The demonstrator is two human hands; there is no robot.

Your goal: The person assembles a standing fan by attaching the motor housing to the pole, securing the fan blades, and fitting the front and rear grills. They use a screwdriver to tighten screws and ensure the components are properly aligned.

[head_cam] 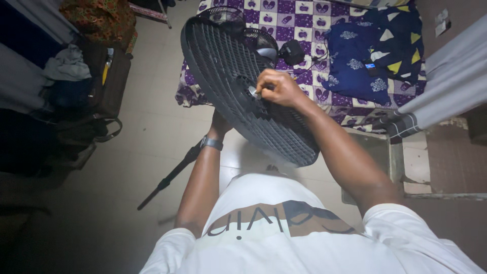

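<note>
A large round black fan grille (223,66) is held tilted in front of me, over the floor and the edge of a bed. My right hand (276,87) rests on the grille's centre hub, fingers closed on a small metal-tipped tool, likely a screwdriver (252,92). My left hand (219,123) reaches under the grille and is mostly hidden behind it; only the wrist with a dark watch (211,143) shows. It seems to support the grille from below.
A bed with a purple-and-white patterned sheet (284,20) holds dark blue clothes (373,50) and a small black object (291,50). A black pole (167,177) lies on the tiled floor. Bags and clothes (76,76) pile at the left. A grey curtain (456,76) hangs at right.
</note>
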